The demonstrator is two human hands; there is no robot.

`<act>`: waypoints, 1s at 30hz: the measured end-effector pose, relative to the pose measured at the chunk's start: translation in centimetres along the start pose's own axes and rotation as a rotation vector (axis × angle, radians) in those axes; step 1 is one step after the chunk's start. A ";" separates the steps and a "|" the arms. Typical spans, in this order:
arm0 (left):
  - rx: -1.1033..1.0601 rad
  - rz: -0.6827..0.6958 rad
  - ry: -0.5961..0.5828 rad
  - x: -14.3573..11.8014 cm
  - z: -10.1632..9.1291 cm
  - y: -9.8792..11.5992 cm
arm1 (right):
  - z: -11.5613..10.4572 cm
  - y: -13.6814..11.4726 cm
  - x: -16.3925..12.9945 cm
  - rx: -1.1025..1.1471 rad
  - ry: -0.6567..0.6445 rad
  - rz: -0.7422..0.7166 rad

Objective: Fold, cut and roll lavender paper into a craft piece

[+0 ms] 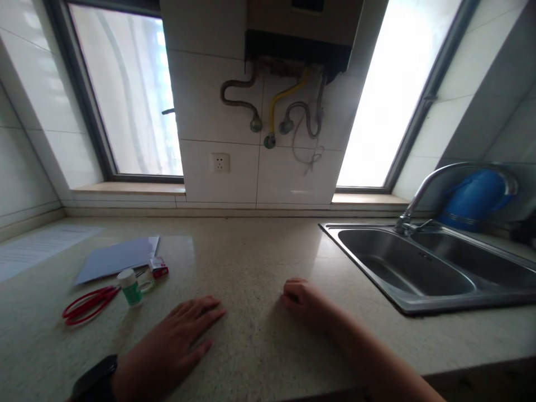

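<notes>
Hands (176, 340) (304, 298) empty, flat on countertop (259, 251)

This is a home kitchen: a speckled stone countertop (259, 262) runs beneath white wall tiles (209, 100), with a double stainless steel sink (412, 307) and curved tap (439, 178) set into it. A gas water heater (299, 39) (pipes dangling below) hangs between two windows (129, 95).
</notes>
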State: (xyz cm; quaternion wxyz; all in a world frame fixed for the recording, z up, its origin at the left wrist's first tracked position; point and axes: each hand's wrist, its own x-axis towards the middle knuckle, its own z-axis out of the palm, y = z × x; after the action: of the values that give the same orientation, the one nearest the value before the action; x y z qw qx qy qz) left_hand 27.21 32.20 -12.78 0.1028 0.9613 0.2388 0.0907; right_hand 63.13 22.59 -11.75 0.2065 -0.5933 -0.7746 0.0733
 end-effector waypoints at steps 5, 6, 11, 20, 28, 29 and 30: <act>0.012 -0.015 0.030 0.0 0.0 0.5 | 0.4 0.0 1.2 -0.007 -0.009 0.008; 0.008 -0.015 0.029 0.0 -0.1 0.6 | 0.4 0.1 1.1 0.000 -0.007 0.015; -0.029 -0.016 -0.013 0.5 -1.2 1.3 | 0.6 0.1 1.0 0.066 0.026 0.063; -0.050 0.038 0.040 0.4 -2.0 1.5 | 1.3 -10.2 13.6 0.262 0.129 -0.044; 0.004 0.058 0.115 0.4 -0.7 0.8 | 8.1 -19.2 22.7 0.274 -0.082 -0.094; 0.014 0.064 0.135 0.3 -0.4 0.6 | 8.9 -19.6 23.1 0.261 -0.111 -0.090; 0.020 0.065 0.151 0.2 -0.1 0.4 | 9.6 -20.0 23.5 0.247 -0.130 -0.083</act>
State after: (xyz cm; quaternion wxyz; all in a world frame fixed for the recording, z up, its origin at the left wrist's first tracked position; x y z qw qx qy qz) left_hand 27.52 31.99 -12.53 0.0720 0.9600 0.2155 0.1637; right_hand 36.52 40.46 -7.84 0.2304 -0.5248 -0.7952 0.1979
